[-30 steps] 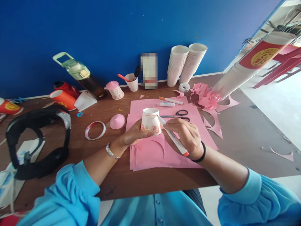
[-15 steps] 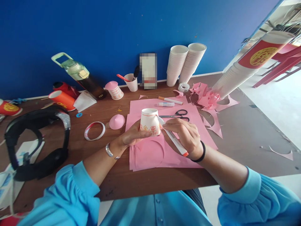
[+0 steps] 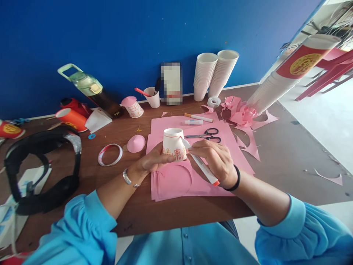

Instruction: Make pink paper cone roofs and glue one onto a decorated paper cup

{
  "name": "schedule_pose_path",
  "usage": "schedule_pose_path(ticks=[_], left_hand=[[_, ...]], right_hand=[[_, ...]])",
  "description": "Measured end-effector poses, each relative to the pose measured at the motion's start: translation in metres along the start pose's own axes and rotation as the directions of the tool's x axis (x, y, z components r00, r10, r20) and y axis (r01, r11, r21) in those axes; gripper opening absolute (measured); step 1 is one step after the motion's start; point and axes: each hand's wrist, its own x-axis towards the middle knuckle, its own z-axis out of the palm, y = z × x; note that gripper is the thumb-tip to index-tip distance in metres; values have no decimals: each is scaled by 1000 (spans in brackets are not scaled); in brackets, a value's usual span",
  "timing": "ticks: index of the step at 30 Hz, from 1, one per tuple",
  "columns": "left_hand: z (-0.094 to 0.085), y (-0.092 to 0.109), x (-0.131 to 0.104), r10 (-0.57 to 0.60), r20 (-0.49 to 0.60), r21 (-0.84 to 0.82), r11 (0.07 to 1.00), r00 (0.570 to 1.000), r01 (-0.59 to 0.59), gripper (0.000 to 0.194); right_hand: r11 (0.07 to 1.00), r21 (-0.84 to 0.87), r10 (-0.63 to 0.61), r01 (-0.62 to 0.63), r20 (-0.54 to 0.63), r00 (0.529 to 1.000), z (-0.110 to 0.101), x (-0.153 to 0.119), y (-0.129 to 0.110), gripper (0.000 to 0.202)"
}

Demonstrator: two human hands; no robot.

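Note:
My left hand is closed around the lower part of a white paper cup, holding it above the pink paper. Orange and yellow flowers are drawn along the cup's lower side, and a red line runs near its upper end. In my right hand is a white marker with an orange end; its tip meets the cup's side near that line. Scissors lie behind on the pink sheets. A pink paper cone sits to the left of the cup.
At the back stand a bottle, a cone-topped cup, a pen cup and stacked white cups. A tape roll and a black headband-like strap lie left. Pink scraps lie right, beside a leaning cup stack.
The whole view has shifted slightly. My hands keep the same hold on the cup and marker, and the marker's tip stays at the cup's side near the red line.

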Motion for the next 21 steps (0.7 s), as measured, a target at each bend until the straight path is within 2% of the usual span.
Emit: schedule_pose_path(ticks=[5, 9, 13, 16, 21], left_hand=[[-1, -1, 1, 25, -19, -8, 1000, 999, -26, 37], [0, 0, 2, 41, -23, -30, 999, 999, -42, 38], [2, 3, 3, 97, 15, -48, 994, 995, -96, 32], [3, 5, 3, 97, 43, -59, 994, 994, -94, 33], [3, 4, 4, 59, -33, -43, 997, 998, -60, 37]], right_hand=[[1000, 6, -4, 4, 6, 1000, 1, 1, -1, 27], [1000, 4, -11, 11, 17, 1000, 2, 1, -2, 21], [1000, -11, -20, 20, 20, 1000, 3, 0, -4, 20], [999, -22, -26, 27, 23, 999, 3, 1, -4, 21], [998, -36, -50, 50, 12, 999, 1, 2, -4, 19]])
